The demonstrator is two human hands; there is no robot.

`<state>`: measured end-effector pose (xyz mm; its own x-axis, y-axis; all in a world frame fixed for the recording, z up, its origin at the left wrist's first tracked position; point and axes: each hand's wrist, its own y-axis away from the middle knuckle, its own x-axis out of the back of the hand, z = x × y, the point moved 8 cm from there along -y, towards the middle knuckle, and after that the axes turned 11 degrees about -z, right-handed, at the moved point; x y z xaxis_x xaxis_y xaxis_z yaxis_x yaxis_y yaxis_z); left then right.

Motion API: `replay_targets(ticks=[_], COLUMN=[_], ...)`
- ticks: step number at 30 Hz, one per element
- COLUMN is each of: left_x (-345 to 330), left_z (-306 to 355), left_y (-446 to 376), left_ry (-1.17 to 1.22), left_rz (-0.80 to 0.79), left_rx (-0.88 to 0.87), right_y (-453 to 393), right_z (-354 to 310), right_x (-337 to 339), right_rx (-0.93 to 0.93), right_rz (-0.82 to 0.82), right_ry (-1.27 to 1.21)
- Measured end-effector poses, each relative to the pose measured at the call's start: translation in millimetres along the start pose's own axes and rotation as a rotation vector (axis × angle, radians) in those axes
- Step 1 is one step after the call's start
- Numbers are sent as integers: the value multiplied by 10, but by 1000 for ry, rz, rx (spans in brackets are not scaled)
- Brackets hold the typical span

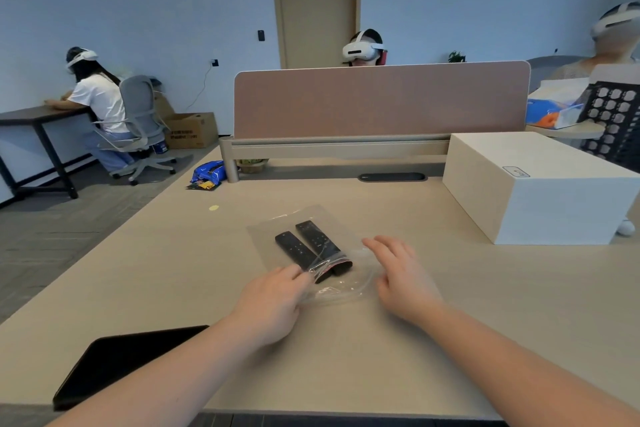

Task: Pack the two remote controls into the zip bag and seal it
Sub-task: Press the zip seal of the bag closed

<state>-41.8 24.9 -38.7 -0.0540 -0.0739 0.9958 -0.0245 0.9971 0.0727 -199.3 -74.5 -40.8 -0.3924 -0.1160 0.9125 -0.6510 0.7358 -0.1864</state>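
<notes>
Pinching the crumpled near edge of the clear zip bag (304, 236) between the fingertips (294, 270) of the left hand (273, 302), just below the middle of the frame. Hovering with loosely spread, empty fingers (381, 246) at the bag's right edge, the right hand (403, 276). Lying side by side inside the bag on the beige desk (450, 305), two black remote controls (311, 248), near ends poking past the red zip strip (334, 262); sitting at lower left, a black tablet (121, 360), and at right, a white box (540, 187).
</notes>
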Motion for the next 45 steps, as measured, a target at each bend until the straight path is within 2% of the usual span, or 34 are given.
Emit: replay_targets(ticks=[2,4,11,14,23,26,31,34,39,45], left_x=[-43,-60,-94,-46,66,86,51,17,35,203], left_z=[21,42,-18,-24,-68,-22,1,-20,-7,192], left_y=[4,9,-57,-62,126,177,194,197,260,523], left_ry=[-78,-149,-223,-220,-295,-304,-340,-376,-406,-428], left_rz=[-33,-45,-62,-13,164,212,176,164,196,449], left_rx=[-6,-8,15,20,-136,-199,-220,-203,-241,-357], right_y=[-27,-56,-125,-122,-55,-22,-165,-330,-548,-565], right_z=[13,24,105,146,309,188,-69,-376,-734,-674], right_x=[-118,-193,-179,-166,-44,-19,79,-66,-487,-732], right_rx=[5,19,-11,-52,-152,-69,10,74,163,133], right_rz=[-147,-197,-171,-203,-184,-165,-66,-200,-461,-570], right_ry=[29,44,70,108,171,172,-117,-212,-106,5])
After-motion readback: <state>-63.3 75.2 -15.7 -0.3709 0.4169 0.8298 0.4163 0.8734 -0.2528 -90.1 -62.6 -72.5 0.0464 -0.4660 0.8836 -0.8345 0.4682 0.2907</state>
